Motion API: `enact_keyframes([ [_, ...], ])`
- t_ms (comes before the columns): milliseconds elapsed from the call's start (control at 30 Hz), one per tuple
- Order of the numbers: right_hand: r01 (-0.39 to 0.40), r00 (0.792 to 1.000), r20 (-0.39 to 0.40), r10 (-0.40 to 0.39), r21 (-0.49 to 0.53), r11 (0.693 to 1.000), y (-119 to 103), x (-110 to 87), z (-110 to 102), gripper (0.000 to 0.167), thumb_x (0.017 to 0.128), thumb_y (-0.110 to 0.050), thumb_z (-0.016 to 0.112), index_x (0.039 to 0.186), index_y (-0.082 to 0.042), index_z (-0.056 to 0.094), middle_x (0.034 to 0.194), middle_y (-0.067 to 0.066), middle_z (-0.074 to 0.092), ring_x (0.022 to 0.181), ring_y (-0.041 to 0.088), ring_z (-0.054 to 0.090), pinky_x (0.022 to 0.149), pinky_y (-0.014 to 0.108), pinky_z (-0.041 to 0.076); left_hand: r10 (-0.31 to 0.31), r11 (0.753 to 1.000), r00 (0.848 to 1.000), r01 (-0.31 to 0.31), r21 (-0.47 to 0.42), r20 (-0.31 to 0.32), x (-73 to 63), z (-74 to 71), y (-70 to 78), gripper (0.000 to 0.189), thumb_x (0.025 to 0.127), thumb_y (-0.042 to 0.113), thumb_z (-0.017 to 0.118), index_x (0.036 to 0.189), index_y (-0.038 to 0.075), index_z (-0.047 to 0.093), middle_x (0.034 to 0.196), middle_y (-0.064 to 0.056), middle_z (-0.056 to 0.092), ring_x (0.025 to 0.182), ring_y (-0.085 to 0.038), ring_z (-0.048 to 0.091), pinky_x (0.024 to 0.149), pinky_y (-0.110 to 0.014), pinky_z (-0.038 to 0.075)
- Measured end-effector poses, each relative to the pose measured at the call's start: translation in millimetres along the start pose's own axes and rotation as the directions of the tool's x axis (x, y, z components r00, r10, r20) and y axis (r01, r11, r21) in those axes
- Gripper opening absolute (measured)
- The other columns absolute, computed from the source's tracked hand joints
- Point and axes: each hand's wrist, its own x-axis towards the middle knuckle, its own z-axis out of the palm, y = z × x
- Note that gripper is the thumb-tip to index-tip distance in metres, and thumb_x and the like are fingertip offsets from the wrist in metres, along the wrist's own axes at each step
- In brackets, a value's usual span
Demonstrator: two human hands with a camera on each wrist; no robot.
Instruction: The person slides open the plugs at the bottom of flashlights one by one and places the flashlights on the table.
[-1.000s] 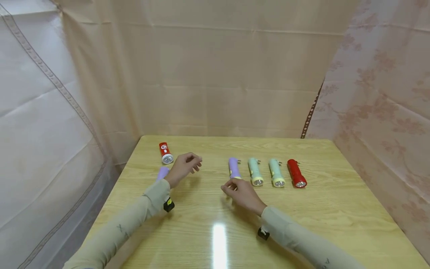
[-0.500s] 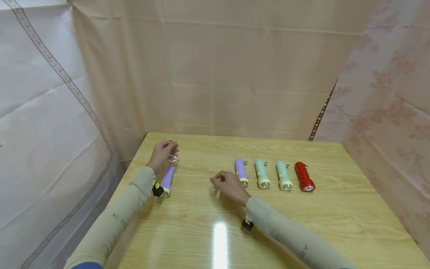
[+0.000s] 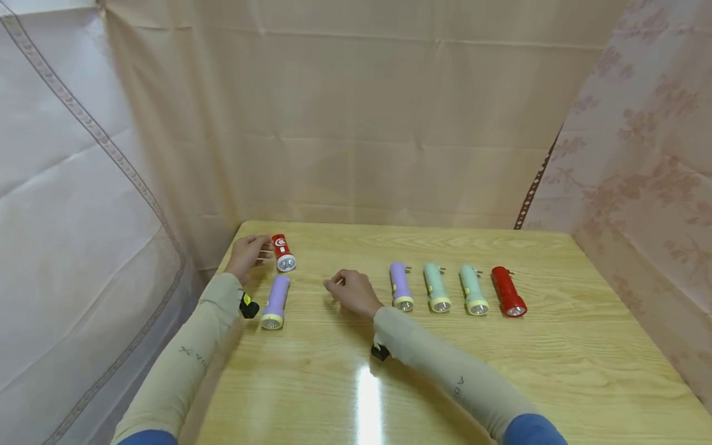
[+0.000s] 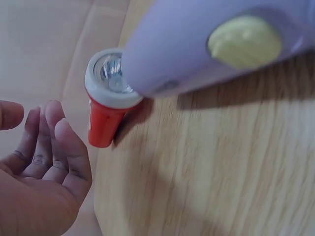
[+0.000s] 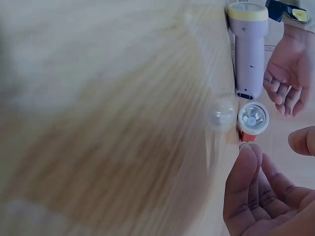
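Note:
My left hand (image 3: 245, 256) hovers at the far left of the table, just left of a red flashlight (image 3: 281, 246) with a white head. Its fingers are loosely bent, with nothing between them; the left wrist view shows a gap between the fingertips (image 4: 64, 130) and the red flashlight's body. Nearer to me lies a lilac flashlight (image 3: 275, 301) with a pale yellow head ring, right of the left wrist. Over the middle of the table hangs my right hand (image 3: 353, 292), loosely curled and holding nothing. It is between the left pair and a lilac flashlight (image 3: 400, 281) on the right.
Two mint green flashlights (image 3: 436, 284) (image 3: 471, 287) and a plain red flashlight (image 3: 506, 289) continue the row to the right, lenses toward me. Cloth curtains (image 3: 356, 123) surround the wooden table (image 3: 556, 346) at the back and sides.
My left hand has moved left, passing over the red and white flashlight to its left side. My right hand has drifted left, away from the row. The flashlights have stayed where they lay.

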Motion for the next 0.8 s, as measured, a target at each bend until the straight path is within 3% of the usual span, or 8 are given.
enact_keyframes([
  [233, -0.046, 0.998, -0.042, 0.044, -0.030, 0.998, -20.1, 25.2, 22.6, 0.032, 0.100, -0.040, 0.066, 0.104, -0.009, 0.071, 0.086, 0.006, 0.072, 0.063, 0.022, 0.068, 0.057, 0.030, 0.052, 0.005, 0.995, 1.000, -0.005, 0.101, 0.003, 9.7, -11.5, 0.2, 0.043, 0.109, 0.027, 0.050, 0.136, -0.006, 0.055, 0.126, -0.022, 0.062, 0.088, -0.015, 0.067, 0.091, -0.039, 0.056],
  [400, -0.081, 0.996, -0.039, 0.079, -0.070, 0.994, -29.0, 39.4, 40.9, 0.032, 0.098, -0.041, 0.070, 0.102, -0.009, 0.072, 0.080, 0.000, 0.070, 0.062, 0.015, 0.065, 0.059, 0.028, 0.052, -0.049, 0.990, 0.999, 0.048, 0.131, 0.006, 16.8, -16.8, -1.2, 0.040, 0.108, 0.022, 0.051, 0.135, -0.008, 0.053, 0.125, -0.025, 0.062, 0.085, -0.017, 0.068, 0.081, -0.033, 0.059],
  [567, -0.085, 0.995, -0.066, 0.077, -0.144, 0.986, -34.1, 51.0, 52.8, 0.037, 0.096, -0.044, 0.071, 0.106, -0.008, 0.073, 0.092, 0.001, 0.073, 0.077, 0.014, 0.065, 0.069, 0.031, 0.054, -0.099, 0.978, 0.995, 0.091, 0.189, 0.033, 21.3, -15.4, -2.6, 0.044, 0.108, 0.022, 0.052, 0.138, -0.010, 0.048, 0.121, -0.026, 0.065, 0.080, -0.015, 0.066, 0.068, -0.024, 0.057],
  [800, -0.134, 0.987, -0.116, 0.114, -0.191, 0.972, -36.8, 67.6, 62.9, 0.046, 0.094, -0.047, 0.073, 0.114, -0.006, 0.072, 0.106, 0.007, 0.074, 0.084, 0.020, 0.067, 0.072, 0.035, 0.055, -0.143, 0.969, 0.988, 0.128, 0.210, 0.061, 25.2, -13.3, -3.0, 0.045, 0.108, 0.024, 0.051, 0.139, -0.009, 0.045, 0.123, -0.027, 0.064, 0.076, -0.013, 0.066, 0.066, -0.023, 0.057],
])
